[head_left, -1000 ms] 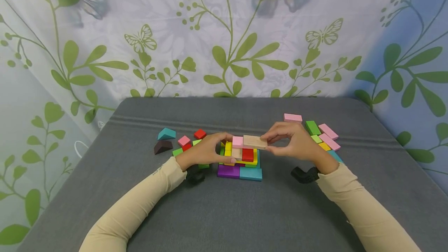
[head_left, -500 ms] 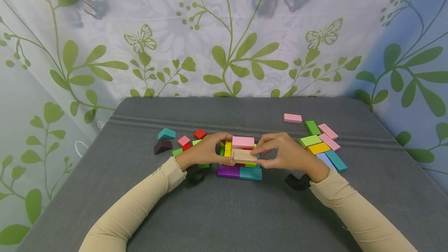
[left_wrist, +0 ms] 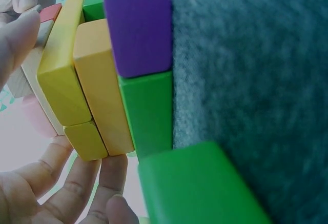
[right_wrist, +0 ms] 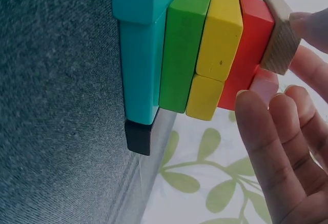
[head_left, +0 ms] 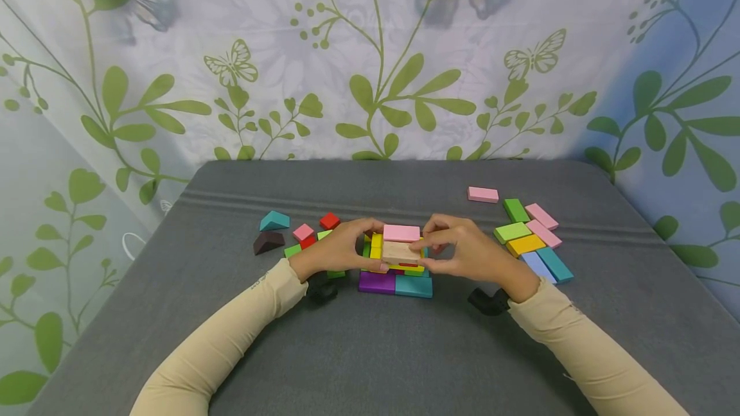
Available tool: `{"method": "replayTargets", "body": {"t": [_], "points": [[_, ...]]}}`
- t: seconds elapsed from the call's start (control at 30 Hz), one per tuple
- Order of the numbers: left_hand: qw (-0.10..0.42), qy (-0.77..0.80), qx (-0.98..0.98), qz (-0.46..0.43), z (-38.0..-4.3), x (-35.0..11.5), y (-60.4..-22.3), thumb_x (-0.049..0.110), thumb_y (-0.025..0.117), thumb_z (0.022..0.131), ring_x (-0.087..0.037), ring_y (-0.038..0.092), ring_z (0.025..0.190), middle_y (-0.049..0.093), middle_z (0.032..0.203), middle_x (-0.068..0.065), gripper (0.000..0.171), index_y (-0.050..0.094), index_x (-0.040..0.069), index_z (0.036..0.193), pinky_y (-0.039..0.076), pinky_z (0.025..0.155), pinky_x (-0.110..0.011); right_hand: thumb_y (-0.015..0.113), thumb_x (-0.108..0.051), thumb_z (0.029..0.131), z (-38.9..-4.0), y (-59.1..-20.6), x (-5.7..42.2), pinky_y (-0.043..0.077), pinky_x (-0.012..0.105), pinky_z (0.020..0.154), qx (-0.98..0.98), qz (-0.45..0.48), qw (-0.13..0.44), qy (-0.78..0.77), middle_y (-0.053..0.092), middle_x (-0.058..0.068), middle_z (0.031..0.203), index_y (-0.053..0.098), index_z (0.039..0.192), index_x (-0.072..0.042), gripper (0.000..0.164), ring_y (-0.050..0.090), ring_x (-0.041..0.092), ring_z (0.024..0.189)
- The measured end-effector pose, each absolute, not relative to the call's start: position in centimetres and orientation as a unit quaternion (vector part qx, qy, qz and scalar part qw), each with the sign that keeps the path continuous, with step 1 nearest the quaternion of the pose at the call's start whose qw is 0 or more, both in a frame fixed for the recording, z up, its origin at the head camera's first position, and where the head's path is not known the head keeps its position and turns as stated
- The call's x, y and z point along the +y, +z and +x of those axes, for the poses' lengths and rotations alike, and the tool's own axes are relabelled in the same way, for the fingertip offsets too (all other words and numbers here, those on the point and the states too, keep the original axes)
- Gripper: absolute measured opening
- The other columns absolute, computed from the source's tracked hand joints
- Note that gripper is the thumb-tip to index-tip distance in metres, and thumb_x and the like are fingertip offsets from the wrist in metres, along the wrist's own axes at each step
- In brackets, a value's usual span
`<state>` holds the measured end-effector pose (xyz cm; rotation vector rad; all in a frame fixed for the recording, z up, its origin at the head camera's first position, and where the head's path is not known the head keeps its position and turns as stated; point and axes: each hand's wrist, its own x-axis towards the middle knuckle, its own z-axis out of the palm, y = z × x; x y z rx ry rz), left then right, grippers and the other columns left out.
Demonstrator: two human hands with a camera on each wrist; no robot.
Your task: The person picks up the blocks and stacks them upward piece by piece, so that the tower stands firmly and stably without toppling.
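Several layers of coloured wooden blocks form a stack [head_left: 377, 248] at the middle of the table. A pink block [head_left: 401, 233] lies across its top at the back. In front of that, my right hand [head_left: 471, 252] pinches a plain wood block [head_left: 393, 251] between thumb and fingers, flat on the top layer over a red block [right_wrist: 251, 44]. My left hand [head_left: 341, 248] spans the stack's left side, thumb at the front and fingers behind. In the left wrist view its fingertips touch the yellow [left_wrist: 84, 139] and orange blocks [left_wrist: 102, 85].
Purple [head_left: 377, 282] and teal blocks [head_left: 414, 286] make the stack's front base. Loose blocks lie at left, including a teal roof-shaped one [head_left: 275, 221] and a dark brown one [head_left: 269, 242]. More lie at right, among them a yellow block [head_left: 526, 246] and a pink one [head_left: 482, 194].
My right hand has carried the wood block from the stack's right end to the left and down onto its top, beside the pink block. The left hand has stayed in place.
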<state>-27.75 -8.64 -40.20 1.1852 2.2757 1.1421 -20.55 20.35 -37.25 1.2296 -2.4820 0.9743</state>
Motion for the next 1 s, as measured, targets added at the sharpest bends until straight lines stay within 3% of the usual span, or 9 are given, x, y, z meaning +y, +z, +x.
{"method": "replayTargets", "body": {"t": [0.33,0.57,1.0], "points": [[0.169,0.392,0.809,0.404,-27.6,-8.7,-39.9,0.032,0.086,0.09,-0.029,0.058,0.129,0.063,0.147,-0.011,0.081,0.052,0.001,0.156,0.046,0.114,-0.054,0.089,0.004,0.083,-20.6,-37.4,20.4,0.063,0.031,0.07,-0.848,0.381,0.088,0.357,0.065,0.01,0.096,0.082,0.115,-0.003,0.034,0.061,0.013,0.074],[0.138,0.415,0.806,0.4,-27.5,-8.8,-40.0,0.033,0.087,0.09,-0.029,0.057,0.132,0.064,0.147,-0.008,0.079,0.055,0.007,0.157,0.043,0.115,-0.06,0.093,-0.012,0.085,-20.9,-37.6,20.7,0.06,0.032,0.07,-0.875,0.303,0.029,0.377,0.063,0.014,0.107,0.065,0.139,0.004,0.063,0.058,0.017,0.079],[0.116,0.412,0.804,0.413,-27.6,-8.8,-39.9,0.028,0.086,0.092,-0.027,0.059,0.125,0.069,0.139,-0.008,0.068,0.061,0.006,0.151,0.044,0.113,-0.059,0.092,-0.014,0.087,-21.2,-38.3,20.5,0.06,0.032,0.07,-0.885,0.267,0.021,0.381,0.067,0.012,0.107,0.07,0.134,0.0,0.054,0.058,0.02,0.08]]}}
